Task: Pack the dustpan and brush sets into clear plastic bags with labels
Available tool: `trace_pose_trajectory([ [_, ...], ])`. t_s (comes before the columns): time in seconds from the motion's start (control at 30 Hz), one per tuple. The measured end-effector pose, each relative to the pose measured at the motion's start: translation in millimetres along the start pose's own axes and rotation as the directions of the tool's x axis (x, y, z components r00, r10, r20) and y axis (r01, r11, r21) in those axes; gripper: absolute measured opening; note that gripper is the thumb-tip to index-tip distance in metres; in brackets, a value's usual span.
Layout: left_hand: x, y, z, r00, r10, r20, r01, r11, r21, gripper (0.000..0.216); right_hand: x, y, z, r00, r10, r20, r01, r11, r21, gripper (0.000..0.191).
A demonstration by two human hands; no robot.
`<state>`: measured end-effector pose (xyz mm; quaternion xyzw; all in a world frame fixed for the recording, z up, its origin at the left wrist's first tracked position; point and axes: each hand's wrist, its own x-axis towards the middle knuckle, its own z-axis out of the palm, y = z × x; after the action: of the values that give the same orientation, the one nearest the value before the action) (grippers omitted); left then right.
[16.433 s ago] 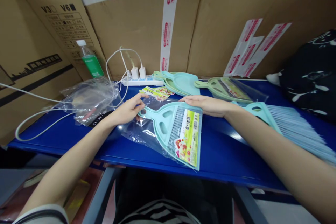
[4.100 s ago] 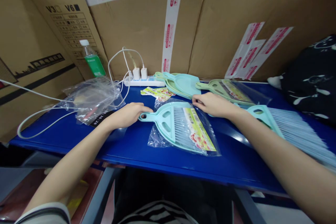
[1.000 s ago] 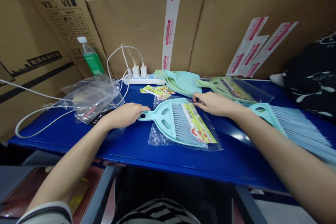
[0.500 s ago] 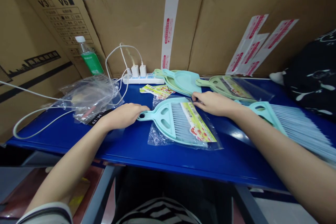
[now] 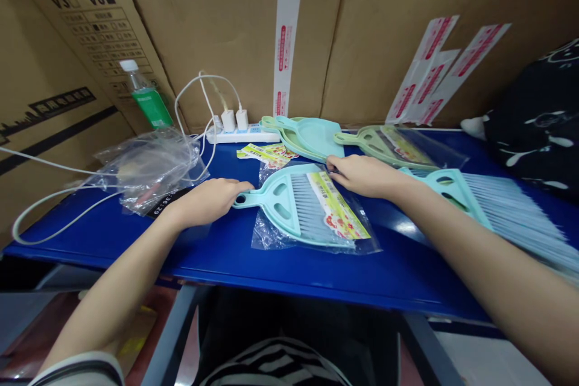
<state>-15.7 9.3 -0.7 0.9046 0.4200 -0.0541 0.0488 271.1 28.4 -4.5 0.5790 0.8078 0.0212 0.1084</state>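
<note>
A teal brush-and-dustpan set [image 5: 289, 205] with a yellow label lies on the blue table [image 5: 226, 253], partly inside a clear plastic bag [image 5: 266, 235]. Its handle sticks out to the left. My left hand [image 5: 208, 199] is closed round the end of that handle. My right hand [image 5: 362, 174] rests on the far right corner of the set, fingers curled and pinching the bag's edge there.
Behind lie stacked teal and green dustpans [image 5: 307, 136], a bagged green set [image 5: 393, 146], loose labels [image 5: 266, 154] and a power strip [image 5: 239, 131] with chargers. A loose teal brush [image 5: 488, 211] lies right, crumpled bags [image 5: 149, 166] and a green bottle [image 5: 142, 96] left. Cardboard boxes [image 5: 375, 30] wall the back.
Since 16 s ago the set has turned handle-left and the bag now covers its wide end. In the last second both hands have kept their hold; only the view has shifted slightly.
</note>
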Motion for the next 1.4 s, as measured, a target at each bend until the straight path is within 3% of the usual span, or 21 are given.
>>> trace_pose_trajectory([
  [1.4, -2.8, 0.6, 0.7, 1.0, -0.002, -0.002, 0.002, 1.0, 0.024, 0.045, -1.8, -3.7, -2.7, 0.999, 0.021, 0.045, -0.02, 1.0, -0.011, 0.028],
])
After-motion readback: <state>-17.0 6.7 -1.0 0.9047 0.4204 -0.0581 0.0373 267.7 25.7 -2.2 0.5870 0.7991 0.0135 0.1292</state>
